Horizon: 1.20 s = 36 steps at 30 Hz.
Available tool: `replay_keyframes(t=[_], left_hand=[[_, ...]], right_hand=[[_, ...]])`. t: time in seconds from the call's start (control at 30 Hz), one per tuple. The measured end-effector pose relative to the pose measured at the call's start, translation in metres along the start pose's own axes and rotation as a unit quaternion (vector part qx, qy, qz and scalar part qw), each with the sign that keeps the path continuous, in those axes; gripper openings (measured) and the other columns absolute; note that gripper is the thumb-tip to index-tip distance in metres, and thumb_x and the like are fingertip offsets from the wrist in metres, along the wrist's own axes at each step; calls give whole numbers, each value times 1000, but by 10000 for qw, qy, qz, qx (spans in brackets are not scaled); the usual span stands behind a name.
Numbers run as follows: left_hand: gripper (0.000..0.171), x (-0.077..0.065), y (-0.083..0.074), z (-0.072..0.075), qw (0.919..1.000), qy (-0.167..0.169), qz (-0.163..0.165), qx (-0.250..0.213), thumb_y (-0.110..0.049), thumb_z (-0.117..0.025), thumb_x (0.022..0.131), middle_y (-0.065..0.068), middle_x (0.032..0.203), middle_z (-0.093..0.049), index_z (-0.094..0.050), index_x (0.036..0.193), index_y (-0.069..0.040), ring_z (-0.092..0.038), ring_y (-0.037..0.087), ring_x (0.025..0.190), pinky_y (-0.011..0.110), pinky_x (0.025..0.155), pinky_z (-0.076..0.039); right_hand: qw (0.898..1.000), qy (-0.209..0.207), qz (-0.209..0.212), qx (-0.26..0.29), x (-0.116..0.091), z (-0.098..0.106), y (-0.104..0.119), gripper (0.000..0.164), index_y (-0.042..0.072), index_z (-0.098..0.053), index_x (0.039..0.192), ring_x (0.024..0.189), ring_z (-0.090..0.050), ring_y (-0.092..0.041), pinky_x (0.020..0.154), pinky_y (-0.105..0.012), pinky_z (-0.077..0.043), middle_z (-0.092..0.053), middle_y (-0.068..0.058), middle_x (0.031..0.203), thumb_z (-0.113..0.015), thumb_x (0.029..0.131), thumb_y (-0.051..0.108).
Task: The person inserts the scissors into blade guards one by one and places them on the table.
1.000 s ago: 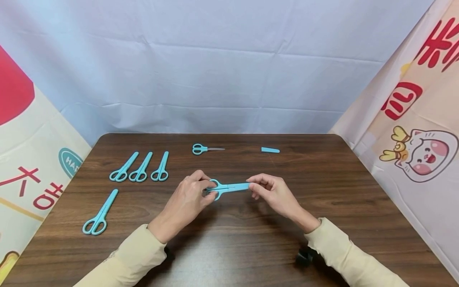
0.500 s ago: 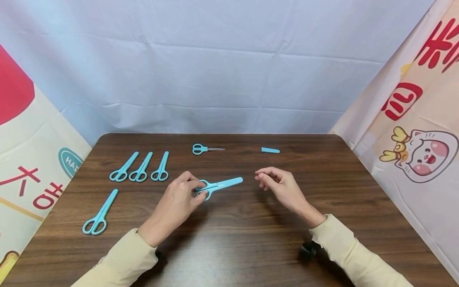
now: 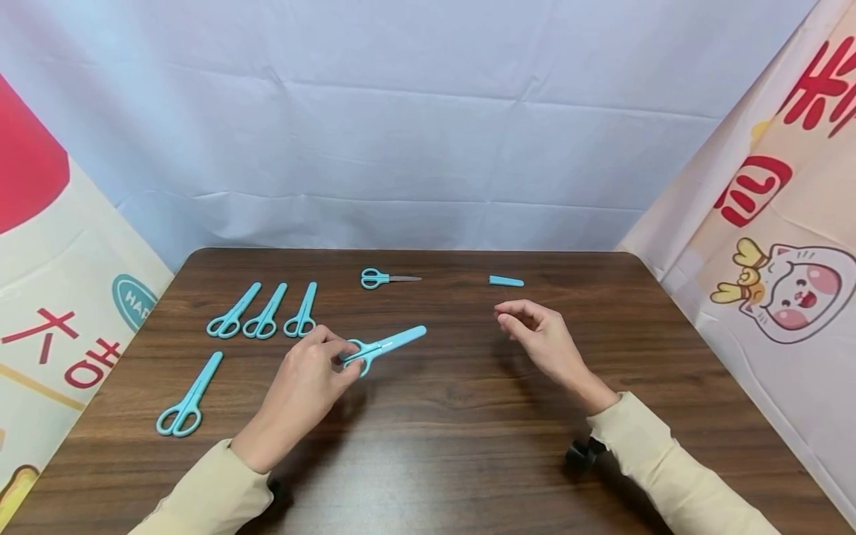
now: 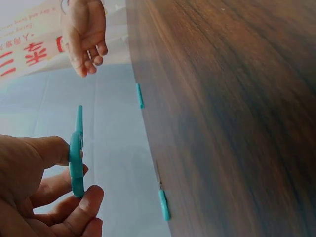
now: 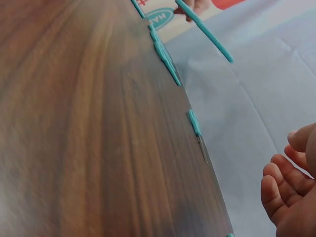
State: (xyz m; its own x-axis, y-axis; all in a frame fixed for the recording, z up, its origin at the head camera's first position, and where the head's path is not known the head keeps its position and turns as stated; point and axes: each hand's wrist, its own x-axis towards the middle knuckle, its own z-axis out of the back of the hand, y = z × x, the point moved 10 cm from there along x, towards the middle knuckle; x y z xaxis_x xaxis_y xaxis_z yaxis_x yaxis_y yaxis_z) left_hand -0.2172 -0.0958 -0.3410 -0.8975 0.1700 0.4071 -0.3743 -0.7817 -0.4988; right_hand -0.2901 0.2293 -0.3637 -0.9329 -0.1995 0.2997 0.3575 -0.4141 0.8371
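My left hand (image 3: pixel 304 383) pinches a pair of light blue scissors (image 3: pixel 394 342) by the handle loops, above the table. A matching cap covers the blades, which point right and slightly away. In the left wrist view these scissors (image 4: pixel 76 158) appear edge-on between thumb and fingers. My right hand (image 3: pixel 545 342) hovers to the right with loosely bent fingers and nothing in them, apart from the scissors. In the right wrist view its fingers (image 5: pixel 281 185) show at the right edge.
At the back of the wooden table (image 3: pixel 435 461) lie uncapped scissors (image 3: pixel 374 279) with bare blades and a loose blue cap (image 3: pixel 506 281). Several capped scissors rest at the left: a row including one pair (image 3: pixel 264 316), plus another pair (image 3: pixel 187 397) nearer the front.
The right hand has let go of the cap end and drawn back to the right. Carrying the capped scissors, the left hand has moved left, and their tip has tilted away.
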Motion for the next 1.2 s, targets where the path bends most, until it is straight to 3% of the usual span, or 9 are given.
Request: replay_keyframes(t=[0.13,0.33,0.5,0.63,0.83,1.2], left_hand=[[9,-3,5,8,9998,-136,101,143,-8,-84,84,1,86,-56,-81,93,-6,-61,11,71,28,62,-52],[9,-9,14,21,9988,-350,232,258,-7,-83,84,3,85,-59,-82,92,-5,-59,12,70,31,60,-50],[10,-13,21,30,9977,-460,352,349,-8,-83,83,4,85,-61,-82,92,-6,-59,15,71,34,61,-49],[10,-16,28,35,9970,-458,487,394,-10,-83,83,3,84,-61,-82,92,-6,-57,16,71,32,59,-47],[12,-23,40,44,9954,-429,682,512,-12,-84,83,3,82,-59,-82,92,-4,-49,14,64,30,55,-40],[7,-41,68,62,9910,-590,975,702,-12,-81,81,5,80,-62,-82,86,-8,-51,17,67,35,57,-41]], right_hand=[[9998,-95,32,-153,4,9,-5,24,5,-72,122,87,-68,-12,73,-28,-56,-73,-14,113,-66,103,18],[9987,-321,13,-399,11,24,-13,24,4,-72,121,92,-69,-22,74,-19,-51,-72,-20,113,-67,103,18],[9966,-509,43,-642,16,34,-17,23,0,-72,120,89,-66,-9,77,-16,-49,-74,-16,107,-68,102,14],[9943,-576,57,-895,20,38,-16,23,-5,-70,121,89,-63,-6,78,-16,-48,-73,-21,108,-66,102,7],[9931,-574,142,-1011,28,48,-33,23,0,-73,119,90,-63,-3,79,-14,-48,-74,-17,109,-67,102,15],[9881,-433,-94,-1474,45,59,-60,28,-3,-71,121,97,-67,-31,76,-16,-46,-73,-19,112,-69,101,16]])
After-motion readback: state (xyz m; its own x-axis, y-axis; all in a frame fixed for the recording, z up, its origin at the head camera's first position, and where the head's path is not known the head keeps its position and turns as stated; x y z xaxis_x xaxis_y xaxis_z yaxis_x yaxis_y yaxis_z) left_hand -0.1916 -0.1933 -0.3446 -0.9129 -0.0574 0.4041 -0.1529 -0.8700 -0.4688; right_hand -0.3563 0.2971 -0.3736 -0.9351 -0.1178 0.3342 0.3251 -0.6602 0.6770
